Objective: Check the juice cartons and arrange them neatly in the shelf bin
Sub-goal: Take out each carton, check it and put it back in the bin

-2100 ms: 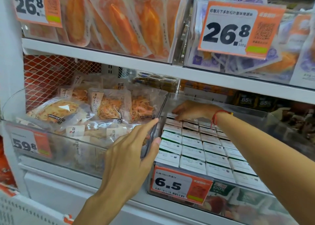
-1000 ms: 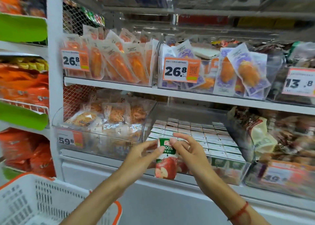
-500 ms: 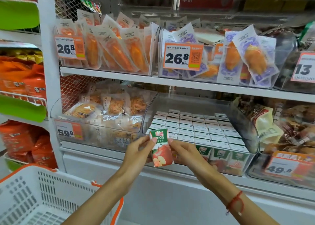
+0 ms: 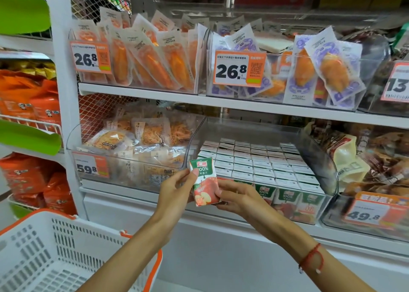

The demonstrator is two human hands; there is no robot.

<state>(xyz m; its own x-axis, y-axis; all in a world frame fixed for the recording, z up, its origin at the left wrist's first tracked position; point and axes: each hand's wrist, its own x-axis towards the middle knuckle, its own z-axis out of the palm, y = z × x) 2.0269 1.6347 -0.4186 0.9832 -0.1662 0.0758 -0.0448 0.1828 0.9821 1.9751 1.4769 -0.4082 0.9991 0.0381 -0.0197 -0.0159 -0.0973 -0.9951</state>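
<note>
Carton (image 4: 204,182) is out of the bin (image 4: 318,146), held just in front of its front-left corner. Left hand (image 4: 176,192) pinches its left edge, right hand (image 4: 238,195) pinches the lower right. Suggest: turn it slowly, check every face, then slot it upright into the front row, label outward.

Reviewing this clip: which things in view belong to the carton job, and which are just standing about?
Job:
- juice carton, held by left hand and right hand
- rows of cartons
- clear shelf bin

Bystanders:
- white basket
- orange snack packs
- 26.8 price tag
</note>
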